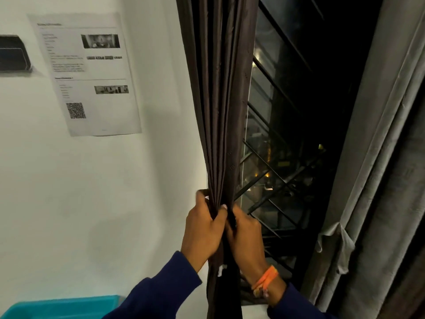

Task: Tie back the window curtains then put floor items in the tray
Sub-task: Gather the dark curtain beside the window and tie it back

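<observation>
A dark brown curtain [218, 100] hangs gathered into a narrow bunch at the left side of the window. My left hand [203, 229] is closed around the bunch from the left. My right hand [247, 236], with an orange band on its wrist, grips the same bunch from the right, touching the left hand. A dark strap end [203, 192] pokes out just left of the bunch above my left hand. A grey curtain [377, 157] hangs at the right side with a grey tieback [340, 240] around it. A blue tray [57, 307] shows at the bottom left corner.
The window [287, 134] is dark with a black metal grille behind the glass. A printed sheet [85, 72] is stuck on the white wall at the left, and a dark wall-mounted holder [13, 54] sits at the far left edge.
</observation>
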